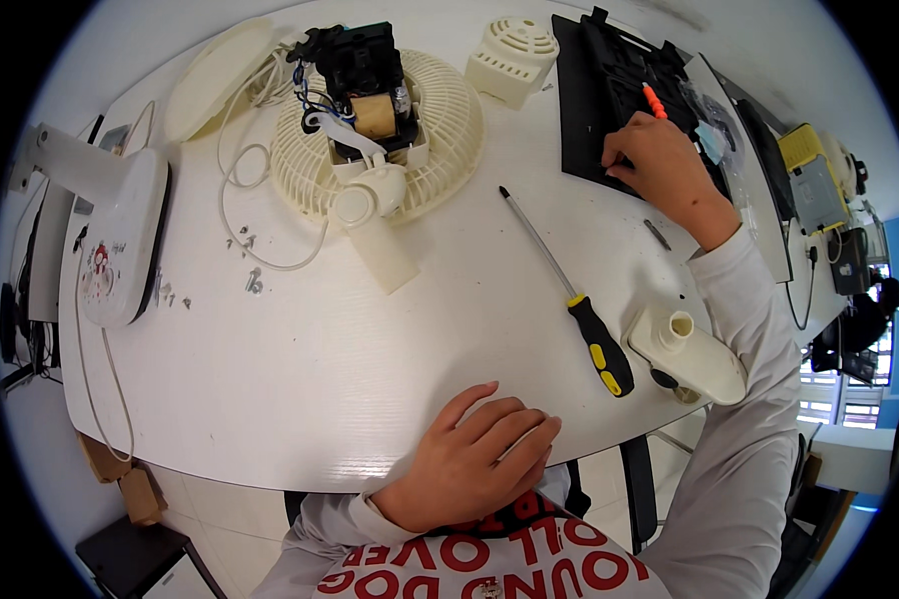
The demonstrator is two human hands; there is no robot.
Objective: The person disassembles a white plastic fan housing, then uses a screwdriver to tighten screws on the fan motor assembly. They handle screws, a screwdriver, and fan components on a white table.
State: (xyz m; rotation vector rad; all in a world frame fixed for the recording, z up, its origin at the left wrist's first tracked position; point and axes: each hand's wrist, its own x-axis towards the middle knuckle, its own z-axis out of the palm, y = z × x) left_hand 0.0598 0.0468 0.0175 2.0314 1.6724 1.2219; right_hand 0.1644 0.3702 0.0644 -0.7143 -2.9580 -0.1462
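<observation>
My right hand (659, 170) is at the black tool case (581, 120), fingers curled together over its near edge. What they pinch, if anything, is hidden. Just beyond the knuckles an orange-handled tool (653, 101) sticks out; whether the hand touches it I cannot tell. My left hand (479, 454) hovers by the table's front edge, holding nothing, its fingers loosely stretched. Between the hands lies a black and yellow screwdriver (597, 344), tip pointing away. A partly dismantled fan (380, 130) rests on its cream grille (449, 150), with motor and wires exposed.
A cream vented cover (512, 60) stands beside the grille. Near my right forearm lies a cream fan part with a socket (689, 349). Small screws (255, 280) are scattered left of the fan. A white lamp-like stand (120, 240) and a loose cable (225, 190) occupy the left.
</observation>
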